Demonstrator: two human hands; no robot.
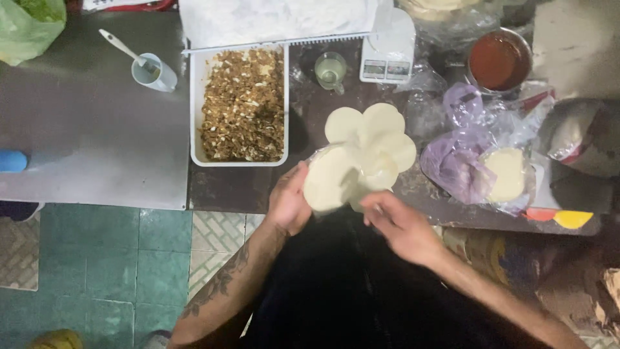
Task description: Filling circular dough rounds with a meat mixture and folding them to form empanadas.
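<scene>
At frame centre, the left hand [289, 201] cupped a pale round dough disc [328, 185] over the bench [97, 129]; the right hand [397, 223] pinched its lower edge. A light, even grip would likely keep it from tearing.

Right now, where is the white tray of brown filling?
In the head view, the white tray of brown filling sits on the counter left of centre, beyond the left hand, between the small white cup and the fanned dough rounds.
</scene>
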